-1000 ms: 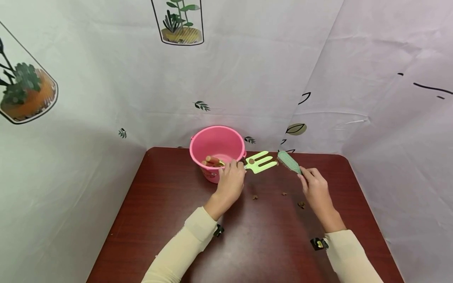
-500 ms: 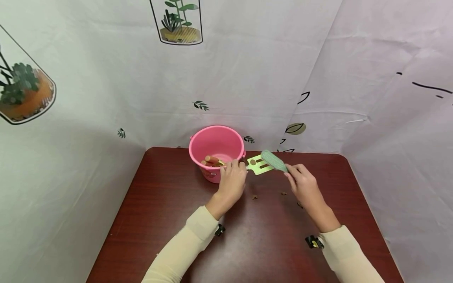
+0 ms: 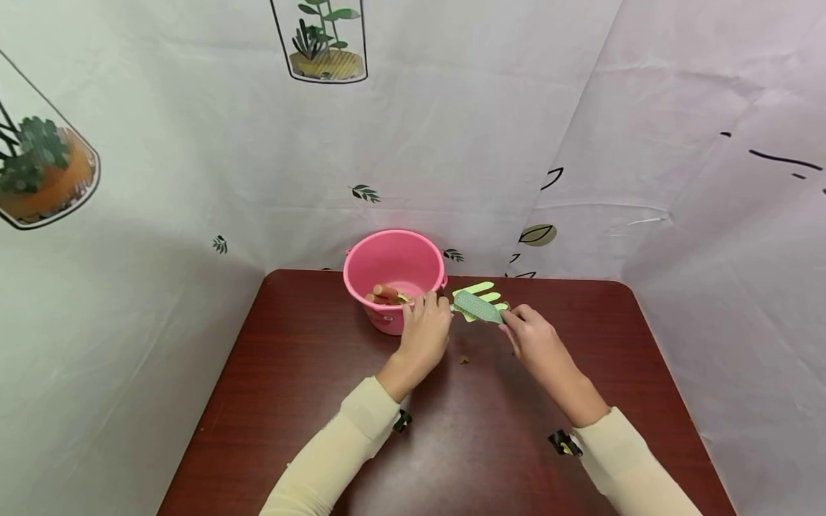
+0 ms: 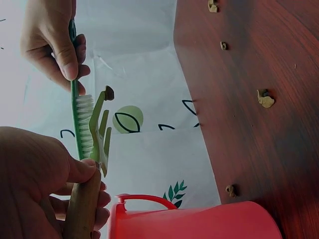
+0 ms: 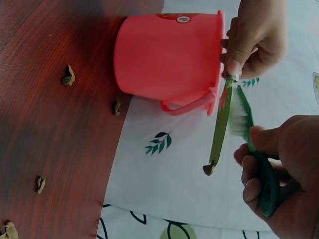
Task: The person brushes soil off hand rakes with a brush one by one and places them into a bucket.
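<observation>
My left hand (image 3: 426, 326) grips the wooden handle (image 4: 82, 204) of a light-green garden hand fork (image 3: 480, 288), its tines pointing right beside the bucket rim. My right hand (image 3: 540, 347) holds a green brush (image 3: 477, 307) by its dark green handle (image 5: 268, 184). The brush lies across the fork's tines, its pale bristles (image 4: 85, 122) facing them; in the left wrist view they appear to touch. A small brown clump (image 5: 209, 170) clings to a tine tip. From above, the brush hides part of the fork.
A pink bucket (image 3: 387, 324) stands at the table's back, with wooden-handled tools (image 3: 387, 291) inside. Several dry brown bits (image 4: 265, 99) are scattered on the dark red table (image 3: 290, 373). Patterned white cloth (image 3: 452, 143) hangs behind and at both sides.
My right hand has moved left with the brush, from beyond the tine tips across the tines toward the fork's neck. My left hand has stayed nearly still.
</observation>
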`<action>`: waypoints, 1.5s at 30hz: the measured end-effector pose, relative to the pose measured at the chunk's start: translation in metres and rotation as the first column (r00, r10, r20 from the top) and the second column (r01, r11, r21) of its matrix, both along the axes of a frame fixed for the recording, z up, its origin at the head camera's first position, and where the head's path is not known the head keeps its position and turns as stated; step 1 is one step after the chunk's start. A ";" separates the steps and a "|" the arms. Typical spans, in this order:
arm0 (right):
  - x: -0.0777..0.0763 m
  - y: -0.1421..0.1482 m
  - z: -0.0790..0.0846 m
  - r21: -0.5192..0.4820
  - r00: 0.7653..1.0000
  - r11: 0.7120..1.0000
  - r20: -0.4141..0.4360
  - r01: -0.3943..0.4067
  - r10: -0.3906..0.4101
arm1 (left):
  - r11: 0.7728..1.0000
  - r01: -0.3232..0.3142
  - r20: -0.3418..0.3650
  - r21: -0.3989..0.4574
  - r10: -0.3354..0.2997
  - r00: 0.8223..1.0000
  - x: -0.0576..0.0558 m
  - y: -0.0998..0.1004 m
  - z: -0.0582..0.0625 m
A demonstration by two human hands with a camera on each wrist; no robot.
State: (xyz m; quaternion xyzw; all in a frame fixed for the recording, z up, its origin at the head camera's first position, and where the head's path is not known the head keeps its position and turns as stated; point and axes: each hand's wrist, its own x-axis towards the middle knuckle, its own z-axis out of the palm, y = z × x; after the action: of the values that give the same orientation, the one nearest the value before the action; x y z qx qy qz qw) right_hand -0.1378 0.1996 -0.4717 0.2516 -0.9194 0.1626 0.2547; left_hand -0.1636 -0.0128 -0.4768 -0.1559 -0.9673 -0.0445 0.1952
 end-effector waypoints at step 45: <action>-0.012 0.041 -0.010 -0.067 0.987 0.985 -0.009 0.158 -0.158 | 1.000 0.017 0.028 0.015 -0.018 0.999 0.003 -0.006 -0.002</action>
State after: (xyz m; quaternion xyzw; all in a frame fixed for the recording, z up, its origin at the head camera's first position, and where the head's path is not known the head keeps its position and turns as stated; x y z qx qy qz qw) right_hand -0.1496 0.2403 -0.4821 0.1705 -0.9288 0.1702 0.2815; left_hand -0.1610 -0.0189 -0.4784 -0.1623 -0.9682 -0.0557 0.1823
